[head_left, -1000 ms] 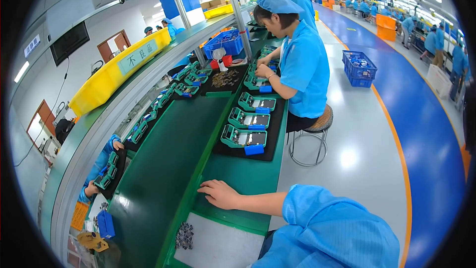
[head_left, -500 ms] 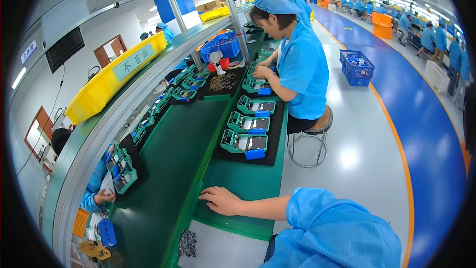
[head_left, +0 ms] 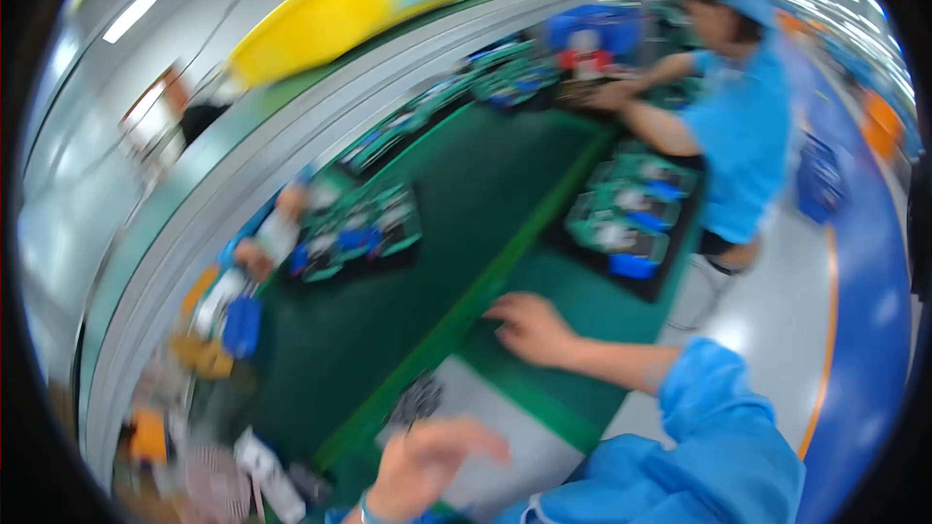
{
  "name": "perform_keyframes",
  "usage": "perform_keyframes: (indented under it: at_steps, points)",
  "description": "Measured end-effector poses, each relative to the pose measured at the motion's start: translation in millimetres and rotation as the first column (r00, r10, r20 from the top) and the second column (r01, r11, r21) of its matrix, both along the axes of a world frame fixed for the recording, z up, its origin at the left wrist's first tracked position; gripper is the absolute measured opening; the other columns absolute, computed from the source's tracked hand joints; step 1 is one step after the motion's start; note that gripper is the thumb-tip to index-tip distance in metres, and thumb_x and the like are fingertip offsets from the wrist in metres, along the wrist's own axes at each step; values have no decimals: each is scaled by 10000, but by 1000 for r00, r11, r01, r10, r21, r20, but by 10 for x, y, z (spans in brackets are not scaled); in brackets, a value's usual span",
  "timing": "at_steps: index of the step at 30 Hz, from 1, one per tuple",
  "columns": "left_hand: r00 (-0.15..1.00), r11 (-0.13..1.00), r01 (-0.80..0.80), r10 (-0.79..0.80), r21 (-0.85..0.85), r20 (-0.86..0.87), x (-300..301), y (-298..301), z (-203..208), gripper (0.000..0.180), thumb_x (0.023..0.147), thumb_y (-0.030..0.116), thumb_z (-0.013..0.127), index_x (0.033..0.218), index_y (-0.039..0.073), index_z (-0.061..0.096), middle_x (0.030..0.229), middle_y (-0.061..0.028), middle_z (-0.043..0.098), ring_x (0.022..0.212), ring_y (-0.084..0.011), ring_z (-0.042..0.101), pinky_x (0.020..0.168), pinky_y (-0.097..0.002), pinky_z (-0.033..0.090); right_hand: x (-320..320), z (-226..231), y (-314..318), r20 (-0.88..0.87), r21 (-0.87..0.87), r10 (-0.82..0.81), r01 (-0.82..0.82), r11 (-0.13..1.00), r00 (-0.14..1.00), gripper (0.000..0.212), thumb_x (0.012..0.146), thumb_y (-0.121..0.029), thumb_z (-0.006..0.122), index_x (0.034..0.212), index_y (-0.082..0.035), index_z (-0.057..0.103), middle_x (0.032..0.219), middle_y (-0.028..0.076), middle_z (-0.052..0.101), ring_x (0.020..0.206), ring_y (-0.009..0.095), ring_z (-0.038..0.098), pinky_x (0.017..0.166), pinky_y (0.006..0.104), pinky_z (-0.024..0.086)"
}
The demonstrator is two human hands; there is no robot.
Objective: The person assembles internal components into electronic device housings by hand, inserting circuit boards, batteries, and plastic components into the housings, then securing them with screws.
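Note:
My right hand (head_left: 534,330) rests on the green bench beside the raised green strip, its fingers apart and slightly bent, holding nothing visible. Closer to me, my left hand (head_left: 422,466) is over the near part of a white sheet (head_left: 515,432); it is smeared by motion, but its fingers stretch rightward and I make out nothing in them. A heap of small dark metallic pieces (head_left: 417,398) lies at the sheet's far left edge, just beyond my left hand. Several green housings with blue parts (head_left: 626,213) sit on a black mat ahead of my right hand.
A seated co-worker in blue (head_left: 743,126) reaches over the bench ahead. Across it, another person's hands (head_left: 257,257) are beside more green housings (head_left: 359,233). A metal-edged shelf (head_left: 233,175) carries a yellow bin (head_left: 359,10). A blue crate (head_left: 820,175) stands on the floor.
The view has swung left and down and is blurred. My left hand has come into view over the white sheet. My right hand stays on the bench, its fingers now more bent.

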State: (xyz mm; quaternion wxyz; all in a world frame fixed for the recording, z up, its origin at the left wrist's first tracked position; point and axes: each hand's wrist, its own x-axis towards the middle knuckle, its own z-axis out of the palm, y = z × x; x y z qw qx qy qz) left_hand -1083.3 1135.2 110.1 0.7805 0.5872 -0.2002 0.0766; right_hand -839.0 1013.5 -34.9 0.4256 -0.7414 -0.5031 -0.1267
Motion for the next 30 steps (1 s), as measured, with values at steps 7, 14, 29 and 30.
perform_keyframes:
  at_steps: [7, 14, 29, 30]
  points:
    - [564, 647, -733, 750, 210, -345, 604, 1241, -757, 295, 1005, 235, 566, 1207, 25, 608, 1113, -64, 658, 1011, -146, 609, 866, -308, 490, 727, 143, 538, -236, -89, -43, 22, 996, 971, 349, 911, -109, 637, 1257, -74, 610, 1272, 154, 588, 1188, 309, 577, 966, 384, 497]
    - [67, 36, -873, 997, 487, 46, 1126, 2977, -1420, 454, 940, 280, 664, 1270, -17, 574, 1245, -202, 617, 1176, -301, 588, 1028, -379, 442, 1131, 35, 1571, -462, -152, -78, 7, 988, 884, 483, 926, -174, 640, 1379, -59, 519, 1342, 148, 590, 1198, 283, 602, 1000, 388, 490]
    - [-7, 17, -686, 999, 727, -31, 1226, 3633, -1566, 583, 887, 556, 626, 1165, 45, 670, 1158, -166, 677, 1155, -348, 582, 1033, -408, 406, 1337, 81, 1776, -633, -32, 85, -137, 990, 769, 600, 909, -150, 651, 1449, 5, 440, 1373, 183, 588, 1263, 273, 583, 1055, 365, 457]
    - [-6, 8, -663, 1000, 749, -16, 1122, 3494, -1572, 590, 881, 566, 631, 1147, 41, 671, 1138, -165, 678, 1145, -360, 573, 1036, -416, 396, 1323, 111, 1721, -660, -15, 115, -167, 986, 743, 597, 911, -149, 649, 1446, 15, 440, 1364, 188, 593, 1261, 268, 584, 1056, 364, 457]
